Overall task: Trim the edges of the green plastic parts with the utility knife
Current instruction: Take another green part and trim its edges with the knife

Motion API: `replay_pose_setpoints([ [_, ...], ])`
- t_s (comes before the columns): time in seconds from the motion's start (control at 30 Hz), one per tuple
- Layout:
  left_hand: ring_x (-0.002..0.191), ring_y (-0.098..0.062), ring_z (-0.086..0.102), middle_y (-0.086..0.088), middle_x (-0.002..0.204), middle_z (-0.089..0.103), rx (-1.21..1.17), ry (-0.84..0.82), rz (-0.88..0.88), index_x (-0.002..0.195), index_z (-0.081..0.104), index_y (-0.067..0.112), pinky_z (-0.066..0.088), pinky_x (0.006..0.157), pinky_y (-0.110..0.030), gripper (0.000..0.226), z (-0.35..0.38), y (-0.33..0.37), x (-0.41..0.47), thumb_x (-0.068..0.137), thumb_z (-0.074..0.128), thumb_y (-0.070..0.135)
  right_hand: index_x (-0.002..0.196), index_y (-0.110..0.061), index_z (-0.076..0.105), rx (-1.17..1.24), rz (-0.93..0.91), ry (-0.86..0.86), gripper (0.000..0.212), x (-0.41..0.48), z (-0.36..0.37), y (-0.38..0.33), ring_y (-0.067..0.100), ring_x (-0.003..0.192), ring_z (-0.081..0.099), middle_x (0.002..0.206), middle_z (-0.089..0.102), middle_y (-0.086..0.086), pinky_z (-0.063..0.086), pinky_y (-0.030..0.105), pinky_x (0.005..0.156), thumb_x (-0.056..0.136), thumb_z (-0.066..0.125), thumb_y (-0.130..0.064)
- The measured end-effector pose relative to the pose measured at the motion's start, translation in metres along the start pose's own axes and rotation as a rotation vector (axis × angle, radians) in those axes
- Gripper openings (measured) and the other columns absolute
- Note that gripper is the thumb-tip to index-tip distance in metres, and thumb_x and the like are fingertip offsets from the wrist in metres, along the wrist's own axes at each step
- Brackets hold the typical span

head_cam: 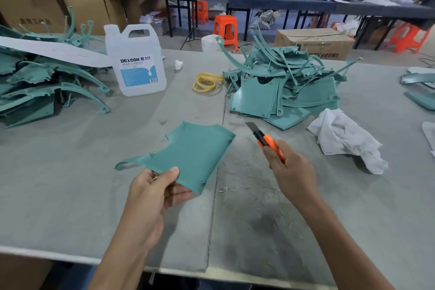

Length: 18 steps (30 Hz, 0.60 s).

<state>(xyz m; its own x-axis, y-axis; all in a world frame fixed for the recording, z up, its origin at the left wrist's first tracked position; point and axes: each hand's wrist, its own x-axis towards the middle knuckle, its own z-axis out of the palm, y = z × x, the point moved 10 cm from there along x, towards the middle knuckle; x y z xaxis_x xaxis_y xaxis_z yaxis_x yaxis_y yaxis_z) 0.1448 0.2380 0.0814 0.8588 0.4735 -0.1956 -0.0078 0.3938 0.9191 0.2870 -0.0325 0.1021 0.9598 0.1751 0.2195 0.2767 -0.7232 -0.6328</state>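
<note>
At a grey felt-covered table [70, 195], the left hand [150, 198] pinches a green plastic part [195, 155] by its near edge at centre; at 3 o'clock of it, apart, the right hand [292, 172] grips an orange utility knife [266, 140], blade out; piled parts [282, 82] lie at 1 o'clock.

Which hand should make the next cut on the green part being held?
Right. The right hand grips the utility knife, blade out, just beside the green part; the left hand is busy holding that part's near edge.
</note>
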Motion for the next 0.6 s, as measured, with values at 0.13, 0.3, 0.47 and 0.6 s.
replay_pose_setpoints([
  [0.13,0.058,-0.017,0.071,-0.010,0.076,0.075,0.036,0.051,0.076,0.105,0.062,0.001,0.057,0.052,-0.024,0.009,0.001,0.010,0.000,0.098,0.057,0.002,0.102,-0.045,0.058,0.140,-0.116,-0.096,0.031,-0.038,0.012,-0.030,0.011,0.049,0.056,0.066,0.065,-0.002,0.045,0.037,0.048,0.094,0.041,-0.069],
  [0.3,0.060,-0.016,0.071,-0.008,0.076,0.075,0.061,0.063,0.147,0.104,0.063,0.001,0.058,0.054,-0.025,0.008,0.008,0.017,-0.001,0.099,0.056,0.003,0.117,-0.047,0.056,0.125,-0.244,-0.213,0.031,-0.087,0.032,-0.058,0.006,0.056,0.053,0.070,0.059,-0.018,0.036,0.022,0.051,0.096,0.044,-0.066],
  [0.47,0.057,-0.015,0.070,-0.007,0.074,0.075,0.023,0.075,0.120,0.101,0.062,0.003,0.057,0.052,-0.024,0.008,0.008,0.017,-0.003,0.099,0.055,0.002,0.112,-0.054,0.055,0.153,-0.251,-0.215,0.025,-0.087,0.033,-0.059,0.007,0.056,0.053,0.071,0.059,-0.020,0.033,0.020,0.050,0.094,0.043,-0.067],
  [0.6,0.052,-0.016,0.068,-0.009,0.068,0.072,0.017,0.012,0.072,0.102,0.062,0.001,0.055,0.047,-0.023,0.009,0.008,0.016,-0.006,0.097,0.055,0.000,0.096,-0.053,0.055,0.174,-0.156,-0.099,0.027,-0.048,0.020,-0.042,0.009,0.048,0.055,0.063,0.062,-0.009,0.043,0.031,0.046,0.090,0.038,-0.074],
])
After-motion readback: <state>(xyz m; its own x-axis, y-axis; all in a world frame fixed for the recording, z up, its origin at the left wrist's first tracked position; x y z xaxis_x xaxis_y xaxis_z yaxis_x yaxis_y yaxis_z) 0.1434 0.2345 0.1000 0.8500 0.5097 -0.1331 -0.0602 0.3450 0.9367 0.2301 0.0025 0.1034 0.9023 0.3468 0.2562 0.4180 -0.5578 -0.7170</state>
